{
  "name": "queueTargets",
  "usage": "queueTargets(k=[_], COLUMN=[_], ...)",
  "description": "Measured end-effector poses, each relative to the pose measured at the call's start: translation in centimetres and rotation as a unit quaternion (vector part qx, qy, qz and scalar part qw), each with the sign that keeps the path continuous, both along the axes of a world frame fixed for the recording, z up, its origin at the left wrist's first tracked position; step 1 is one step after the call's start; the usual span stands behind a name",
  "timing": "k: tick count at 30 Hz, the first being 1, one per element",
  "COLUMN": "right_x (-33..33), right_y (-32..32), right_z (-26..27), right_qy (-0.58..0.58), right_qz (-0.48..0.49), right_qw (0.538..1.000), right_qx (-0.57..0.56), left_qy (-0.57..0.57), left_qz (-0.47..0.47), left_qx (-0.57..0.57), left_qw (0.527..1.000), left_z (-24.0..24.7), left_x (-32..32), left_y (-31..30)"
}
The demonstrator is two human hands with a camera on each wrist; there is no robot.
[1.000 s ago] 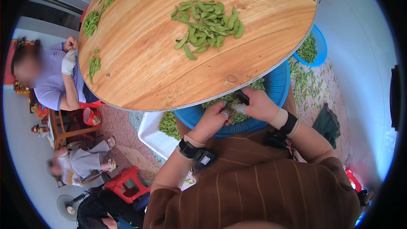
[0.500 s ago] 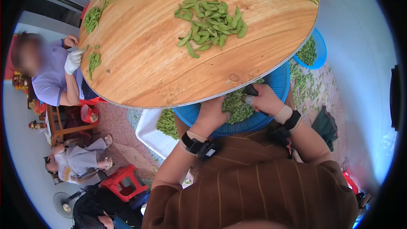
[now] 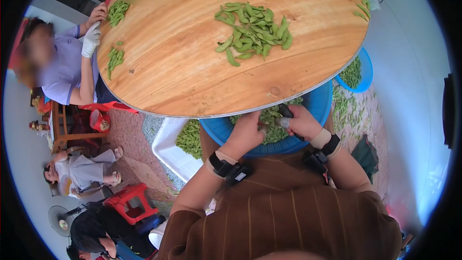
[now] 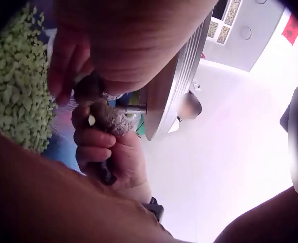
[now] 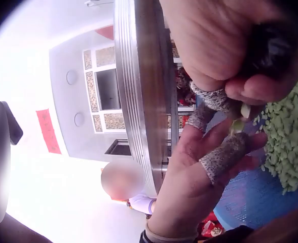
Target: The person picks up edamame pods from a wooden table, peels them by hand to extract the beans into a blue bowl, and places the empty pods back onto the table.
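My right hand grips a thick black-handled tool, its kind hidden by the fingers. A grey speckled cot covers the right thumb, with a pale bean at its tip. Close beside it, my left hand pinches a small green pod between fingertips. Its thumb and a finger wear similar speckled cots. Both hands are over a blue basin of shelled green beans, by the table's near edge.
A round wooden table overhangs the basin and carries a pile of green pods. A white basket of pods stands left. Another blue basin is right, above scattered pods. Across the table sits a person with one white glove.
My hands moved apart from their close meeting, then drew slightly nearer again over the basin. The head view shifted, and the person opposite moved both hands up along the table edge.
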State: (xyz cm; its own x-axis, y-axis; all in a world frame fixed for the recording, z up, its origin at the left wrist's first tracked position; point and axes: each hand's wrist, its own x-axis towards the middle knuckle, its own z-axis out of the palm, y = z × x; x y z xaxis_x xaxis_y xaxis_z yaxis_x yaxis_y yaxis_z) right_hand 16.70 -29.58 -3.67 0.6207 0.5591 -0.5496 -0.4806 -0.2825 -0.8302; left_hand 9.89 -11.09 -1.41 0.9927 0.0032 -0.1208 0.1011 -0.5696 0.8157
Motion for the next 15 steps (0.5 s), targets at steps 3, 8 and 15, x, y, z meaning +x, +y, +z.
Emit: queueTargets(k=[3, 8, 15], right_x=[0.0, 0.1, -0.8], right_y=[-0.1, -0.3, -0.4], right_z=[-0.4, 1.1, 5.9], right_qy=[0.020, -0.051, -0.353], right_qz=[-0.014, 0.035, 0.200], right_qw=[0.999, 0.998, 0.904], right_qx=[0.026, -0.028, -0.136], left_qy=[-0.055, -0.134, -0.035], left_qz=[-0.058, -0.012, 0.174], left_qx=[-0.022, -0.030, 0.011], left_qw=[0.997, 0.990, 0.984], left_z=[-1.3, -2.4, -0.4], left_x=[-0.1, 0.0, -4.4], left_y=[0.3, 0.9, 7.0])
